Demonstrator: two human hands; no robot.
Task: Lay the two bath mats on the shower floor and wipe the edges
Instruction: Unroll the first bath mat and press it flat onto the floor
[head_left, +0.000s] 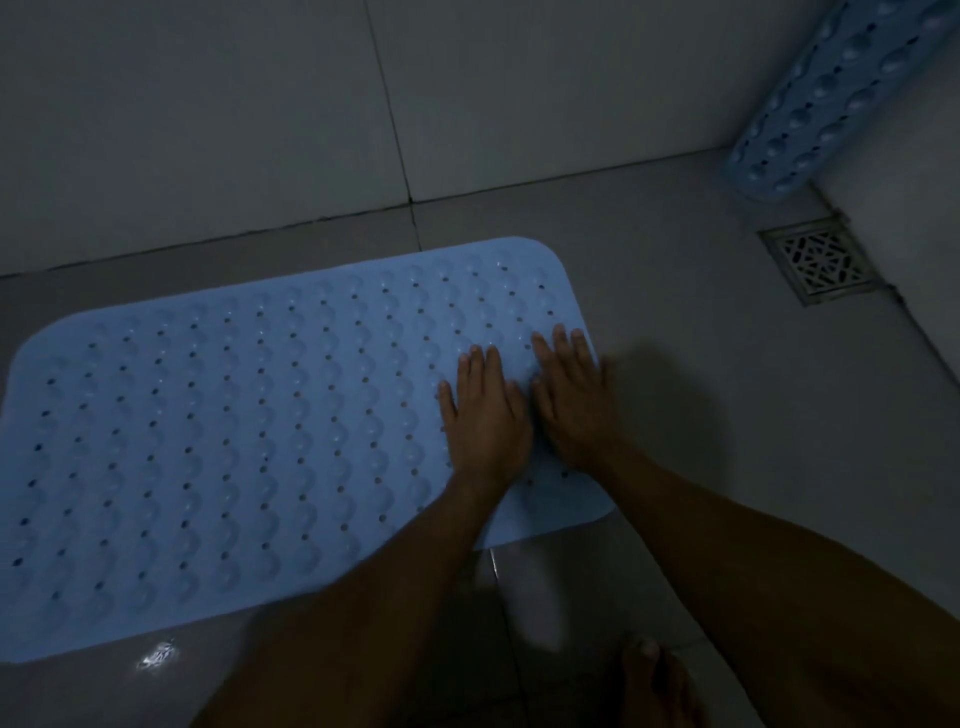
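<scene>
A light blue rubber bath mat (234, 426) with rows of small holes lies flat on the grey tiled shower floor. My left hand (485, 410) and my right hand (574, 400) lie side by side on the mat's right end, palms down with fingers straight, pressing on it. A second blue mat (831, 98), rolled or folded, leans in the upper right corner against the wall.
A square metal floor drain (821, 262) sits in the floor to the right of the flat mat. Tiled walls (208, 130) rise just behind the mat and along the right. My bare toes (654, 680) show at the bottom on wet, shiny tile.
</scene>
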